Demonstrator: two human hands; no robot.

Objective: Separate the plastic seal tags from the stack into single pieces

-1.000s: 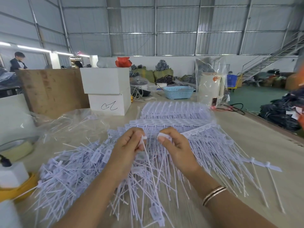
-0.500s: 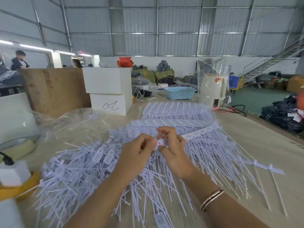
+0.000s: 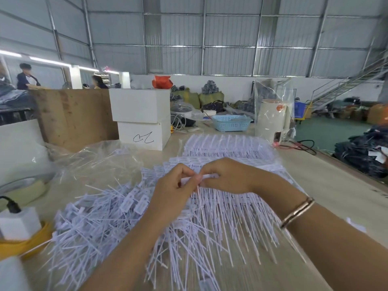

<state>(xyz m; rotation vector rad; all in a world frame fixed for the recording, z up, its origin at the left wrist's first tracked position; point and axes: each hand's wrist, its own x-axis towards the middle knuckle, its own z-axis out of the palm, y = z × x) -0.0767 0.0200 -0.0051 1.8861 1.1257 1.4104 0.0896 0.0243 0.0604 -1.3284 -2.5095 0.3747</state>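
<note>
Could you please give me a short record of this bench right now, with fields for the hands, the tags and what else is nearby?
left hand: pinches the head of a tag
right hand: pinches the joined strip beside it
loose tags: heaped on the table, left of the hands
stacked strips: behind the hands
white boxes: two, stacked, far left
blue basket: behind the strips
bracelet: right wrist

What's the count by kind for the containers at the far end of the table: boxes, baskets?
White boxes, stacked: 2
Blue basket: 1
Total: 3
Seal tags are too many and too tangled to count; both hands pinch one strip.
</note>
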